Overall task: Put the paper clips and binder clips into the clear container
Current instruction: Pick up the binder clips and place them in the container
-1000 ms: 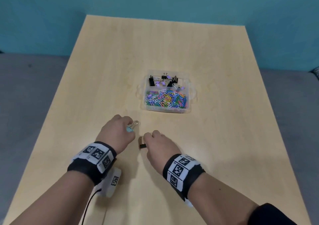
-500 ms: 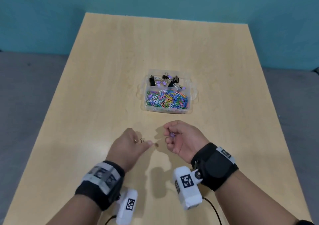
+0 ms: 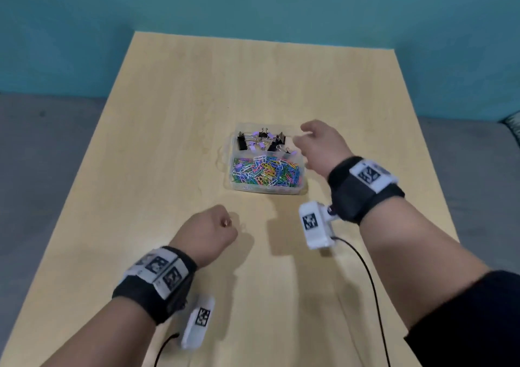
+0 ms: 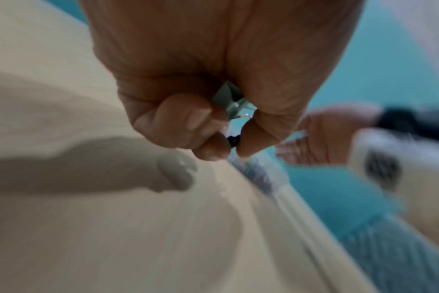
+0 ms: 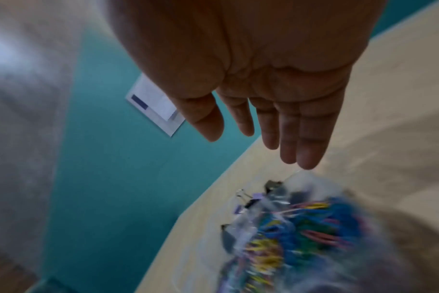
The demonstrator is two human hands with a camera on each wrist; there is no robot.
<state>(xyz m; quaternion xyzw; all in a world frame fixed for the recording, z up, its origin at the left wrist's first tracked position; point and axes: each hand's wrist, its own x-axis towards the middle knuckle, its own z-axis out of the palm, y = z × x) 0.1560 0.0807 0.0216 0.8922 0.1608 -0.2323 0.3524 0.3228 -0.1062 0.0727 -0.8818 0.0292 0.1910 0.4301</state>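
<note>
Binder clip point(image 4: 232, 103) pinched in left hand point(image 3: 206, 233) fingers point(image 4: 186, 119); right hand point(image 3: 320, 145) fingers point(image 5: 288, 126) straight, empty.

A light wooden table point(image 3: 174, 147) with a pale grain occupies the centre of the head view. Beyond the far edge of the table stands a teal wall point(image 3: 253, 0). Grey flooring point(image 3: 42, 147) borders the table on its left and right sides. In the right wrist view, a white rectangular plate point(image 5: 153, 107) with a dark blue patch is mounted on the teal wall, away from the table; its detail is blurred.
</note>
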